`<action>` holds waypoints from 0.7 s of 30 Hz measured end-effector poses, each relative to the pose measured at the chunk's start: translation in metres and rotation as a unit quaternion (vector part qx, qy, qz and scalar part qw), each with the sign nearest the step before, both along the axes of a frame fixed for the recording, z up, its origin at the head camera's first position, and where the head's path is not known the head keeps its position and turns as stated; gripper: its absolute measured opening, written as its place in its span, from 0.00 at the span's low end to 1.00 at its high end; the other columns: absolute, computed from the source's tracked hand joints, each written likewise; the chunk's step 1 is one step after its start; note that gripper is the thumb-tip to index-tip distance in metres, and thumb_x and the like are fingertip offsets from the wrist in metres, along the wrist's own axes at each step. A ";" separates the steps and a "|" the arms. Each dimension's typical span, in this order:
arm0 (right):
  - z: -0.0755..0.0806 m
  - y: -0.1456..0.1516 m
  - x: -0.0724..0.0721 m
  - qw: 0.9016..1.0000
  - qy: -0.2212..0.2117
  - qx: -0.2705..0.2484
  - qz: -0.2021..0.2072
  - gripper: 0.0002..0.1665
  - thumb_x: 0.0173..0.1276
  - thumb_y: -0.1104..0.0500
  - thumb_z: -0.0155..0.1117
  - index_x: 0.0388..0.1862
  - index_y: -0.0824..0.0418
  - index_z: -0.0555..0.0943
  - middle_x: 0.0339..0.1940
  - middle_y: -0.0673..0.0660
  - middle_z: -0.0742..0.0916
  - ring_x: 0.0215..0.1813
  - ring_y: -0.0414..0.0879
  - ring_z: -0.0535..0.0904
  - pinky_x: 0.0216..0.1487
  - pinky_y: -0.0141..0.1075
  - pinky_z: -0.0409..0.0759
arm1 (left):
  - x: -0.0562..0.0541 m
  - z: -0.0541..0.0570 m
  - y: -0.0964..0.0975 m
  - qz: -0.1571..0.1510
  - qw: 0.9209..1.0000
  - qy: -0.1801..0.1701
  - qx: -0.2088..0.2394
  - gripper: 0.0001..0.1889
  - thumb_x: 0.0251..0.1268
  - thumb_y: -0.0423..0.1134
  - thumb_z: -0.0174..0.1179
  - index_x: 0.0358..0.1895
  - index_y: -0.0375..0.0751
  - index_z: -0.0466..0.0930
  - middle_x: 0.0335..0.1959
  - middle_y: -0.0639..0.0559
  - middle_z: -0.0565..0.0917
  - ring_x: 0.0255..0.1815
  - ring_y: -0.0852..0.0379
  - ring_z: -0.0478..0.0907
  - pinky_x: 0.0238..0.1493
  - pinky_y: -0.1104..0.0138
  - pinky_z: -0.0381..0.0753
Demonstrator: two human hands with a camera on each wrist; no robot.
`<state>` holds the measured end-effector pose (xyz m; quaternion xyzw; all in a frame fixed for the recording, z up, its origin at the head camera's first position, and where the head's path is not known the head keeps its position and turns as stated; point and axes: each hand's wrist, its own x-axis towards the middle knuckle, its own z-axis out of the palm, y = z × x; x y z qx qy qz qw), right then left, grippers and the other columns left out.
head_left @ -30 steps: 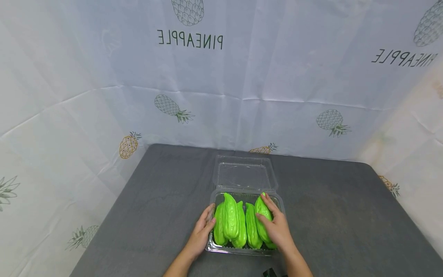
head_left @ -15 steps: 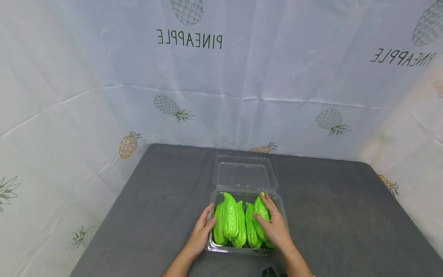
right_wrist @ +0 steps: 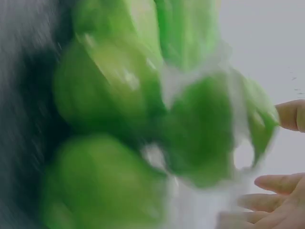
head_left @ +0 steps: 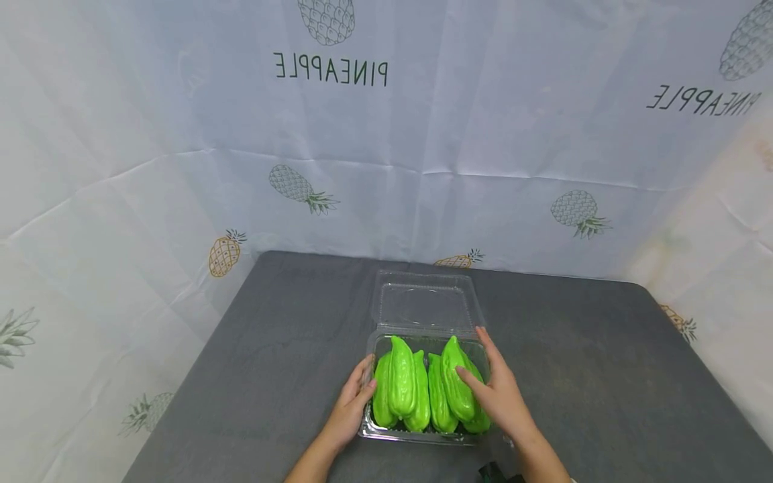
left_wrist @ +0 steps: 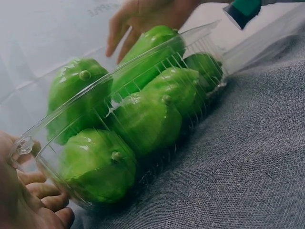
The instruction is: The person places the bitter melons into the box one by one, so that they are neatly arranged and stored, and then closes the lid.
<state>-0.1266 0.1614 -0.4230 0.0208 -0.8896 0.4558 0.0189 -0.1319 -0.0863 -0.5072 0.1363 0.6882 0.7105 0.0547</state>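
A clear plastic clamshell container point(head_left: 417, 439) lies unfolded on the table, with several bright green peppers in its base. Two peppers sit on top of the others: one at the left point(head_left: 402, 377) and one at the right point(head_left: 455, 379). My left hand point(head_left: 351, 406) grips the container's left edge, thumb over the rim point(left_wrist: 66, 106) and fingers by the outer wall. Over the container's right side, my right hand point(head_left: 502, 396) has its fingers spread, thumb close to the upper right pepper; whether it touches is unclear. The right wrist view shows blurred peppers point(right_wrist: 114, 86) beside separated fingers point(right_wrist: 274, 202).
The clear lid point(head_left: 427, 305) lies folded back behind the base. The dark grey table point(head_left: 574, 349) extends to both sides. Pineapple-print cloth point(head_left: 410, 127) hangs at the back and sides. A dark object with green point(head_left: 492, 473) shows at my right wrist.
My right hand has let go of the upper right pepper and drawn slightly right, fingers spread. That pepper now rests a little further left. My left hand has stayed on the container.
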 end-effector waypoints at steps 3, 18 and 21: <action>0.009 0.012 -0.002 1.000 0.019 0.017 0.002 0.45 0.67 0.55 0.59 0.75 0.58 0.46 0.76 0.65 0.51 0.74 0.68 0.46 0.64 0.68 0.53 | 0.000 0.001 0.000 0.003 1.000 -0.004 -0.001 0.29 0.74 0.37 0.41 0.70 0.23 0.45 0.71 0.27 0.49 0.73 0.34 0.42 0.61 0.88 0.49; 0.033 0.077 -0.035 0.998 0.053 -0.020 -0.023 0.40 0.70 0.53 0.55 0.74 0.61 0.49 0.72 0.70 0.59 0.70 0.68 0.58 0.63 0.62 0.62 | -0.017 0.017 -0.017 0.047 0.996 -0.034 -0.064 0.29 0.74 0.43 0.41 0.69 0.25 0.51 0.70 0.29 0.56 0.72 0.34 0.51 0.70 0.45 0.51; 0.034 0.089 -0.056 0.999 0.044 -0.013 -0.002 0.38 0.72 0.51 0.51 0.74 0.62 0.50 0.72 0.69 0.61 0.68 0.66 0.62 0.59 0.60 0.68 | -0.040 0.025 -0.027 0.050 0.995 -0.021 -0.084 0.29 0.73 0.40 0.45 0.69 0.24 0.51 0.70 0.28 0.55 0.72 0.34 0.52 0.70 0.45 0.52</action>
